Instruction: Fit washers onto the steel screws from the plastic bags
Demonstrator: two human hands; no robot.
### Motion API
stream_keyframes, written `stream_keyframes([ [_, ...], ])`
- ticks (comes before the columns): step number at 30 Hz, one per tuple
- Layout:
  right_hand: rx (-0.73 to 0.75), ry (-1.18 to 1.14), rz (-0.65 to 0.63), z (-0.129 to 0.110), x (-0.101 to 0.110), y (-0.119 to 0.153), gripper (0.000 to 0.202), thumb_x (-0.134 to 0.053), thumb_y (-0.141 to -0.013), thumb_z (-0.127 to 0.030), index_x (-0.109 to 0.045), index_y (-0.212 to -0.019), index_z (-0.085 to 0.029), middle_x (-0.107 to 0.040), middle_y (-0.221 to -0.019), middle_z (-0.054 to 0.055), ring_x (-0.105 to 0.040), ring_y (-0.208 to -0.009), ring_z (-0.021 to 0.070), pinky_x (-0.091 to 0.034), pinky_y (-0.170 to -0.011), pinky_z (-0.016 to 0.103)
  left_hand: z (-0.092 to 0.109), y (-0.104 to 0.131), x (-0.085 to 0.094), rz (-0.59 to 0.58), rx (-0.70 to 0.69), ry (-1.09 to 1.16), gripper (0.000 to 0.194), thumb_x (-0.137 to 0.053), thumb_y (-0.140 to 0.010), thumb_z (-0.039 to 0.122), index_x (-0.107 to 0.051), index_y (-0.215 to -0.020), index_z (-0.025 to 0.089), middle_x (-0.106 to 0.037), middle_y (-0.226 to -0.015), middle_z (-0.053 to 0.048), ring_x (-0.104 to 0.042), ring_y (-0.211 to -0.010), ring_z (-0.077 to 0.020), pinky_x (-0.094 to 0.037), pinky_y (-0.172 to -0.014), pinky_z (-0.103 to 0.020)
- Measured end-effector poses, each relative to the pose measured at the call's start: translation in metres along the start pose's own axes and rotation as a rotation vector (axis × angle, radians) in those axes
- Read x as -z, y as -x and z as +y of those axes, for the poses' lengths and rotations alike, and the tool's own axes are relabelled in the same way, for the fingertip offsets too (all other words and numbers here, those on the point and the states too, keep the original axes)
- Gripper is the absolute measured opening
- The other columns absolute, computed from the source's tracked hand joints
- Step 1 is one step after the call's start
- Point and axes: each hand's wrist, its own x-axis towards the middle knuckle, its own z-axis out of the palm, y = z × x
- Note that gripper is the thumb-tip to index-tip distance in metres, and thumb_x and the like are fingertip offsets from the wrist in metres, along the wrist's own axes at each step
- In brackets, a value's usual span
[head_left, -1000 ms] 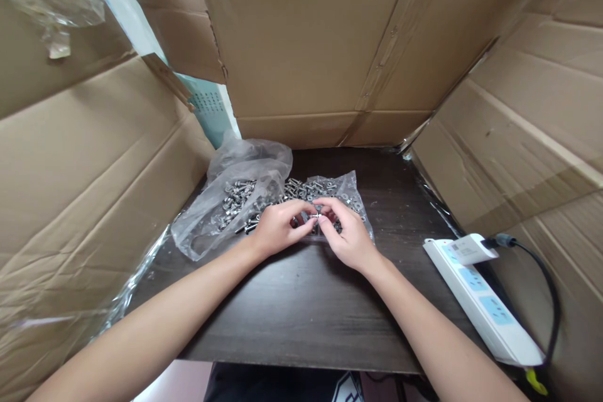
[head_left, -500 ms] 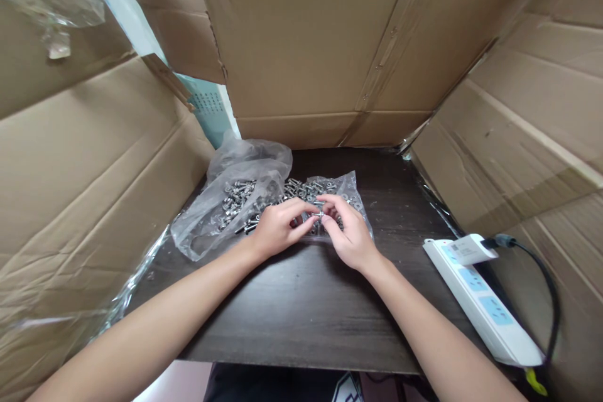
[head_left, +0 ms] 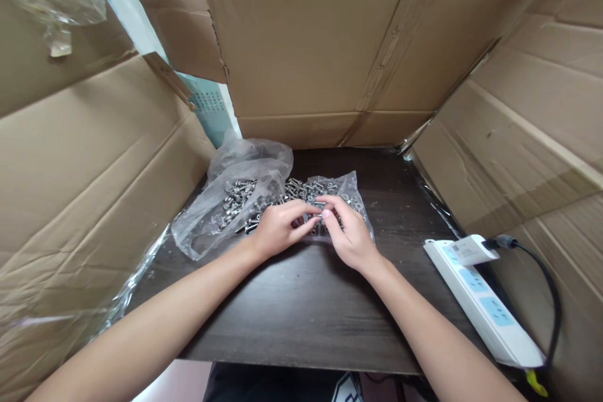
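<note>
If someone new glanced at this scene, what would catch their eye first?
Two bare hands, the left hand and the right hand, meet at mid-table and pinch a small metal screw. Behind them lies a heap of screws on clear plastic bags. Cardboard walls surround the dark table.

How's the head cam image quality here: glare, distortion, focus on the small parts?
Head view: even, soft light with faint shadows under the hands; mild glare on the plastic bags and tape; wide-angle bending at the cardboard walls; the screws are too small to resolve, and the piece between the left hand and right hand is unclear.
</note>
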Motion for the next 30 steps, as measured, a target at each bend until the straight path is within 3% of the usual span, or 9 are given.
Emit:
stream_keyframes([
  [7,0.007,-0.025,-0.042,-0.0016,-0.0009,0.0011,0.034,-0.056,-0.096,-0.023,-0.057,-0.129,-0.023,-0.07,-0.112,0.008,-0.069,-0.097,0.023,-0.057,-0.084,0.038,-0.0028,0.001,0.0,0.022,0.001,-0.012,0.015,-0.064,-0.099,0.024,-0.073,-0.107,0.017,-0.079,-0.101,-0.006,-0.074,-0.083,-0.0146,-0.059,-0.074,-0.023],
  [14,-0.034,0.023,-0.023,-0.0001,0.0009,0.0006,0.035,-0.057,-0.093,-0.024,-0.059,-0.128,-0.023,-0.071,-0.102,0.006,-0.068,-0.085,0.0216,-0.056,-0.081,0.037,-0.0009,0.0005,-0.002,-0.004,0.025,-0.005,0.014,-0.065,-0.097,0.023,-0.073,-0.107,0.017,-0.079,-0.1,-0.005,-0.073,-0.075,-0.0129,-0.057,-0.068,-0.021],
  [18,-0.063,0.01,-0.036,0.0014,0.0031,-0.0009,0.027,-0.05,-0.099,-0.028,-0.062,-0.123,-0.021,-0.071,-0.085,0.003,-0.068,-0.078,0.0204,-0.054,-0.077,0.036,-0.0016,0.0007,-0.0014,0.001,0.012,-0.017,0.015,-0.064,-0.098,0.023,-0.073,-0.108,0.017,-0.079,-0.098,-0.005,-0.073,-0.076,-0.0133,-0.057,-0.066,-0.021],
  [25,-0.005,-0.028,0.022,0.001,0.0011,-0.0013,0.035,-0.06,-0.091,-0.024,-0.06,-0.126,-0.023,-0.071,-0.104,0.006,-0.069,-0.087,0.0206,-0.057,-0.076,0.034,-0.0031,0.0003,0.0,0.023,0.01,-0.028,0.016,-0.063,-0.099,0.024,-0.074,-0.109,0.017,-0.08,-0.102,-0.006,-0.076,-0.08,-0.0147,-0.06,-0.072,-0.023],
  [30,-0.024,-0.014,-0.004,0.001,-0.0004,-0.0006,0.025,-0.052,-0.099,-0.028,-0.062,-0.122,-0.023,-0.071,-0.088,0.003,-0.068,-0.077,0.019,-0.056,-0.076,0.034,-0.0024,0.001,-0.0018,0.014,0.011,-0.02,0.016,-0.063,-0.1,0.025,-0.074,-0.108,0.017,-0.08,-0.099,-0.005,-0.075,-0.077,-0.0143,-0.059,-0.069,-0.022],
])
